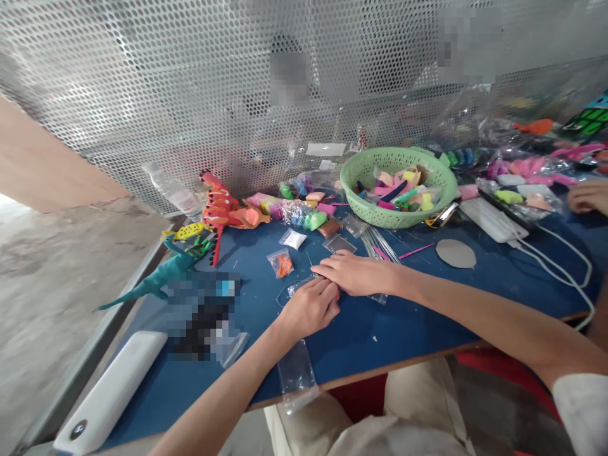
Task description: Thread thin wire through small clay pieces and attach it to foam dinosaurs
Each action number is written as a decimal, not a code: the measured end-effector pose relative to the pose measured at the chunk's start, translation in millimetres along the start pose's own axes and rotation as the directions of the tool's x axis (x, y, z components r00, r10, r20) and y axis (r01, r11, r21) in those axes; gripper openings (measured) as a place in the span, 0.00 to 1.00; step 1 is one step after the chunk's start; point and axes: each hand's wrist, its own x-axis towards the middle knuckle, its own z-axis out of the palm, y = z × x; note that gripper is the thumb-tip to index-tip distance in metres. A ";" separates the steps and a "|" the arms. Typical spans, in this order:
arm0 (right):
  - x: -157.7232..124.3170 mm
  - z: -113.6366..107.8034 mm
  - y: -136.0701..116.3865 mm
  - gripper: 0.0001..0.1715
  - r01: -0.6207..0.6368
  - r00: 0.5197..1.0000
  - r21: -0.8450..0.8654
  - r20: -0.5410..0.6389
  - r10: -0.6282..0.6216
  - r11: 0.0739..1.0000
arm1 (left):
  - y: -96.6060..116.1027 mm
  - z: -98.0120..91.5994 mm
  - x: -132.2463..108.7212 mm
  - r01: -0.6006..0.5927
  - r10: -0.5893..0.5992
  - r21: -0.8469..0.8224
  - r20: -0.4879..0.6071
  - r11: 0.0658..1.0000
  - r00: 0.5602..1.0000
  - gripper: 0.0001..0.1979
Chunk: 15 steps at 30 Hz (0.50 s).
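My left hand [312,308] is closed, its fingers curled at the tabletop. My right hand [354,272] meets it from the right, its fingers pressed together and reaching over the left fingertips. A bit of orange shows between the two hands, but what they hold is mostly hidden. A thin wire sticks up just beyond the right fingertips. Close by lie a small bag of orange clay [281,263], a bag of white clay [293,239] and a bundle of metal wires [381,244]. Below my left wrist, an empty clear bag [297,377] hangs over the table edge.
A green basket [399,218] of colourful clay packs stands at the back. Orange [228,212] and teal [173,272] dinosaur figures are at the left, above a white oblong device [114,389]. A corded white power bank [494,220] lies right, near another person's hand [589,196].
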 end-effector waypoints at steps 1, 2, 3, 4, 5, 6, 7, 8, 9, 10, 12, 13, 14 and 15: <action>1.7 -1.5 0.0 0.26 -0.002 1.000 -0.017 -0.018 0.002 1.000 | 0.0 -2.7 1.0 0.001 -0.001 0.033 -0.011 0.999 1.000 0.09; 3.5 -3.6 -0.5 0.21 -0.005 0.999 -0.032 -0.048 0.003 0.999 | -0.2 -5.7 2.1 0.000 0.002 0.067 -0.025 0.998 1.000 0.09; 5.5 -5.9 -1.3 0.18 -0.005 0.997 -0.039 -0.080 0.002 0.999 | -0.5 -8.8 3.3 -0.006 0.010 0.100 -0.038 0.995 0.999 0.10; 7.4 -8.3 -2.4 0.17 -0.003 0.994 -0.035 -0.108 -0.001 0.999 | -1.0 -11.7 4.4 -0.017 0.023 0.127 -0.048 0.992 0.999 0.11; 9.3 -10.4 -3.7 0.17 -0.003 0.992 -0.020 -0.130 0.000 1.000 | -1.4 -14.3 5.3 -0.030 0.038 0.148 -0.055 0.989 0.998 0.11; 11.0 -12.2 -4.8 0.17 -0.007 0.989 0.008 -0.145 0.008 1.000 | -2.0 -16.6 6.0 -0.042 0.052 0.162 -0.058 0.986 0.997 0.11; 12.5 -13.4 -5.6 0.18 -0.016 0.987 0.048 -0.157 0.023 0.999 | -2.6 -18.7 6.2 -0.046 0.057 0.172 -0.059 0.984 0.997 0.11; 13.8 -14.1 -5.8 0.18 -0.029 0.984 0.097 -0.172 0.046 0.995 | -3.4 -20.7 6.0 -0.040 0.052 0.180 -0.062 0.983 0.997 0.11; 14.6 -14.3 -5.1 0.18 -0.043 0.978 0.153 -0.194 0.073 0.987 | -4.4 -23.0 5.1 -0.027 0.040 0.189 -0.066 0.982 0.997 0.11; 15.2 -14.4 -3.6 0.17 -0.057 0.970 0.211 -0.222 0.104 0.976 | -5.7 -25.6 3.6 -0.015 0.028 0.199 -0.067 0.980 0.997 0.11; 15.0 -14.5 1.4 0.15 -0.069 0.942 0.321 -0.292 0.168 0.945 | -8.8 -32.4 -0.4 0.004 0.015 0.206 -0.090 0.978 0.996 0.10; 14.3 -14.9 4.3 0.15 -0.072 0.925 0.368 -0.324 0.200 0.927 | -10.5 -36.3 -2.4 0.014 0.012 0.202 -0.129 0.979 0.992 0.09; 13.4 -15.6 6.9 0.14 -0.075 0.909 0.409 -0.348 0.231 0.910 | -12.2 -40.2 -3.9 0.033 0.004 0.191 -0.190 0.981 0.982 0.08; 12.3 -16.6 8.9 0.14 -0.077 0.896 0.447 -0.362 0.259 0.891 | -13.7 -43.7 -4.7 0.057 -0.010 0.178 -0.254 0.982 0.967 0.09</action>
